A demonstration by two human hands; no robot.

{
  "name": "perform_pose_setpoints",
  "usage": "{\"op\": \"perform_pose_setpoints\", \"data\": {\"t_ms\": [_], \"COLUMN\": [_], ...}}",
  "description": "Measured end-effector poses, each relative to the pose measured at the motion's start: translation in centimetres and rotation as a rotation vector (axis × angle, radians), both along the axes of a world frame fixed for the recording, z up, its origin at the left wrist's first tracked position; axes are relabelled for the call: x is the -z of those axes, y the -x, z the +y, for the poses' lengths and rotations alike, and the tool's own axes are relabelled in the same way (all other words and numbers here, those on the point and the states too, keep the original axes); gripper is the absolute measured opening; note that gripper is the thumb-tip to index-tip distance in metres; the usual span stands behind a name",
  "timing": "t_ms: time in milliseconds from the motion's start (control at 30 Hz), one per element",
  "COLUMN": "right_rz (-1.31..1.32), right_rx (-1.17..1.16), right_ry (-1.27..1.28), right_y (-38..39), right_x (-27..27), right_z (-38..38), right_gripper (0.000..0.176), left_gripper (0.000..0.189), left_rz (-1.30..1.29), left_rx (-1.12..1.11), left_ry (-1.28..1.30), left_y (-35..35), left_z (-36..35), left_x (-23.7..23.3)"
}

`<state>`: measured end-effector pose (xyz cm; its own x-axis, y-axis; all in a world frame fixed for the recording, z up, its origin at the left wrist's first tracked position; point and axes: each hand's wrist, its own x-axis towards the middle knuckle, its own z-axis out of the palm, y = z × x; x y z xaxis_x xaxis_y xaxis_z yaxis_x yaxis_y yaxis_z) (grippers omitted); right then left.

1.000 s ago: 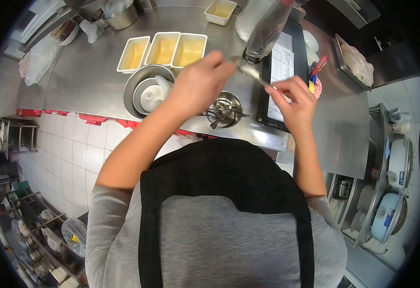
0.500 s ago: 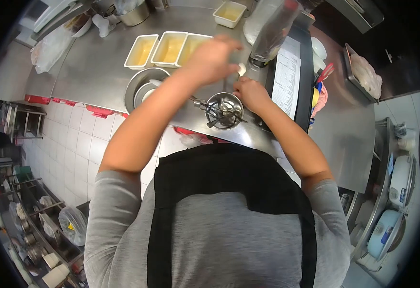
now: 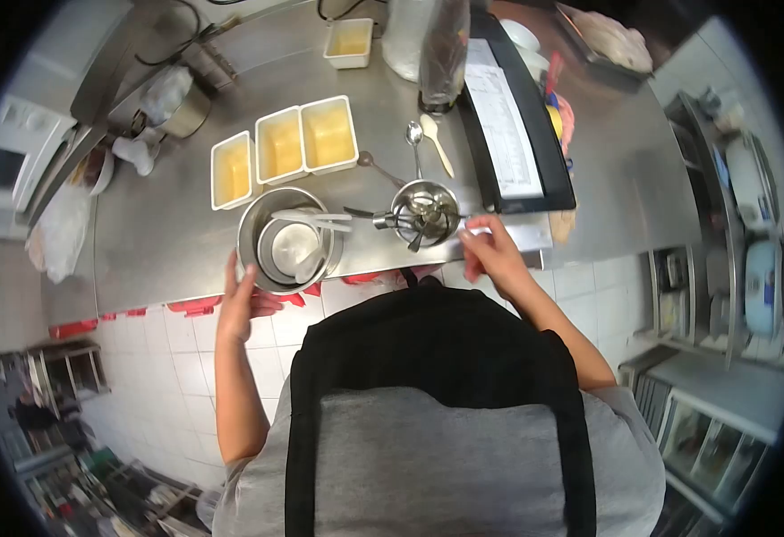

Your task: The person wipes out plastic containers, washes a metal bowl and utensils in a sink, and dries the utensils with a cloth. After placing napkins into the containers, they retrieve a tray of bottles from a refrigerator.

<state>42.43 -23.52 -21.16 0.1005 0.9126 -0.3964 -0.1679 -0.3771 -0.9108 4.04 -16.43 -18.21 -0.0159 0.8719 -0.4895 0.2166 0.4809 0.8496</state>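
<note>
My left hand [image 3: 244,302] is at the left side of a large metal pot [image 3: 251,210], fingers apart and fingertips at its outer wall. Inside the pot sit a smaller metal pot [image 3: 267,259] and white-handled utensils [image 3: 316,217]. My right hand [image 3: 497,253] is just right of a small metal container [image 3: 450,199] full of metal utensils [image 3: 423,215]. Its fingers are loosely bent and apart, close to a utensil's tip, with nothing visible in them. Behind that container lie a metal spoon [image 3: 414,134], a cream-coloured spoon [image 3: 437,143] and a brownish round-ended spoon [image 3: 367,159].
White rectangular tubs with yellow contents [image 3: 304,139] stand behind the pot, another tub [image 3: 349,43] farther back. Right of the spoons are a paper sheet on a black board [image 3: 507,134] and a dark wrapped bottle [image 3: 444,58]. The steel counter's front edge [image 3: 370,270] runs before me.
My left hand has come down from over the tubs to the large pot's left side. The right hand has drawn back towards me, away from the spoons. The camera view has shifted.
</note>
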Motion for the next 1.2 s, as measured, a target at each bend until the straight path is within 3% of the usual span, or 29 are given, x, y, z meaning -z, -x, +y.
{"op": "perform_pose_setpoints", "data": {"t_ms": [100,133,267,300,433,500,567,667,700,800,867,900,1033,1200], "right_rz": [0.125,0.152,0.229,0.220,-0.005,-0.158,-0.051,0.087,0.124,0.133,0.108,0.099,0.072,0.085], "right_rx": [0.328,0.389,0.534,0.557,0.640,0.733,0.805,0.953,1.001,1.256,1.400,1.472,1.814,2.224], "right_ry": [0.024,0.004,-0.108,-0.112,-0.120,-0.065,-0.124,-0.078,-0.096,-0.139,-0.124,-0.116,-0.127,-0.147], "right_y": [3.9,4.4,5.0,4.9,3.4,2.5,1.3,-0.4,-0.7,-1.3,-1.6,-1.6,-1.3,-2.0], "right_x": [1.9,2.6,3.5,3.0,5.6,6.2,6.6,4.4,4.5,4.9,4.7,5.2,6.4,7.6], "right_z": [1.5,1.8,0.2,-0.8,-7.3,-11.1,-16.7,-27.8,-31.8,-43.3,-50.5,-53.3,-64.7,-77.6], "right_gripper": [0.036,0.035,0.035,0.036,0.030,0.026,0.023,0.020,0.020,0.023,0.024,0.024,0.025,0.028], "left_gripper": [0.056,0.042,0.032,0.031,0.039,0.009,0.017,0.030,0.030,0.025,0.016,0.016,0.017,0.019], "left_rz": [-0.142,-0.152,-0.215,-0.278,-0.258,-0.111,-0.093,-0.064,0.029,-0.199,-0.064,-0.027,0.087,0.150], "left_rx": [0.191,0.230,0.223,0.172,0.276,0.356,0.549,0.862,0.878,1.079,1.525,1.586,1.683,1.870], "left_ry": [0.221,0.247,0.331,0.221,0.247,0.190,0.147,0.131,0.238,0.235,-0.338,-0.374,-0.066,0.003], "left_y": [0.6,0.6,1.5,1.2,-1.1,-1.3,-3.5,-9.7,-12.9,-21.7,-26.3,-28.9,-40.4,-52.0], "left_z": [2.0,2.3,3.0,2.3,-0.3,-0.1,-0.7,-2.8,-4.8,-12.3,-14.9,-16.9,-28.7,-42.8], "left_x": [1.8,1.9,2.8,3.5,2.5,6.1,7.6,9.2,8.3,9.4,11.5,11.8,11.5,10.6]}}
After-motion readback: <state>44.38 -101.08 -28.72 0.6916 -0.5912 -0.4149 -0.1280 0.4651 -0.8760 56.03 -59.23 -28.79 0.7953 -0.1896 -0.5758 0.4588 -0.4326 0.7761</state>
